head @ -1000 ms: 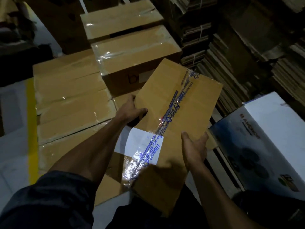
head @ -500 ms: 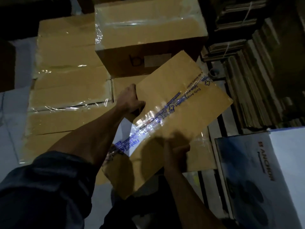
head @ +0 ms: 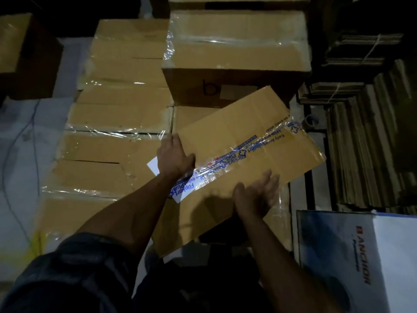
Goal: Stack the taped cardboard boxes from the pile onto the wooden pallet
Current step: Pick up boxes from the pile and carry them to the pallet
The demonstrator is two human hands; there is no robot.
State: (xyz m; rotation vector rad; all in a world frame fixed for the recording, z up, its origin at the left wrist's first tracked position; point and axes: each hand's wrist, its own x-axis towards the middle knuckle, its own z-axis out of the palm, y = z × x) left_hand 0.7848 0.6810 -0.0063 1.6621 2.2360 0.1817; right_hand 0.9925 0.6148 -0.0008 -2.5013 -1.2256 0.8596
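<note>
Every box in sight was sealed with glossy clear tape, so nothing of their contents showed. The box (head: 243, 168) being handled, brown with a strip of blue-printed tape running along its top seam and a white label (head: 182, 193) at its near end, sat tilted and skewed across the flat layer of taped boxes (head: 108, 141) that spread out to the left of it. Behind it stood a taller taped box (head: 237, 53) with a dark letter marked on its front. The left hand (head: 174, 158) lay over the box's left edge, fingers (head: 173, 141) bent down along that side and thumb on top by the tape, gripping it. The right hand (head: 256, 196) was against the box's near long edge with its fingers (head: 270, 179) straight and spread apart, palm turned toward the cardboard; whether it touched could not be told. To the right of the box lay a white and blue printed carton (head: 361, 256), and beyond that, bundles of flattened cardboard (head: 361, 154) stood packed on edge, some tied with string. Pale slats (head: 295, 199) showed just right of the box, between it and the bundles. The floor (head: 27, 136) to the left was pale, the room dim.
</note>
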